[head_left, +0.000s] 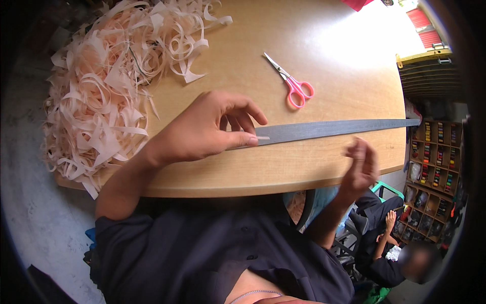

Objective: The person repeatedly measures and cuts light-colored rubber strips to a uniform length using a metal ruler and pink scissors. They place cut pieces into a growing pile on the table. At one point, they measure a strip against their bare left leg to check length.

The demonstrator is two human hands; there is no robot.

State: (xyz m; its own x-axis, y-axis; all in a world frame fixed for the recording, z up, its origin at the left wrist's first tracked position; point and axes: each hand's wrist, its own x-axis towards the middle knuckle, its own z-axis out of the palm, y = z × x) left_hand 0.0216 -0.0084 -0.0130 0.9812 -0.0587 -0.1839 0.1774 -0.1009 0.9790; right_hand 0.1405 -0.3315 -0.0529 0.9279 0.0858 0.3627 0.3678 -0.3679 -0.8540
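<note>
The wood table (329, 164) is the biggest thing. A big heap of pale pink ribbons (101, 96) covers its left side. Past its right end stands a shelf (434, 191) with many little boxes, and below, at the right, another person (387, 271) sits.

A long gray strip (324, 130) lies flat on the table, near the close edge. It runs left to right, rising a little to the right, where its end meets the table's edge. Faint marks on the table's right end are too small to read.

The left hand (200, 126) is over the strip's left end and hides it. Its fingers are bent, with a gap between thumb and pointer. The right hand (363, 164) is blurry, fingers curled, on the near side of the strip; I can't tell if it holds something.

Pink scissors (291, 83) lie beyond the strip, tips up and left. A tiny pale bit (264, 138) sits at the left thumb's tip; I can't tell if it's gripped.
</note>
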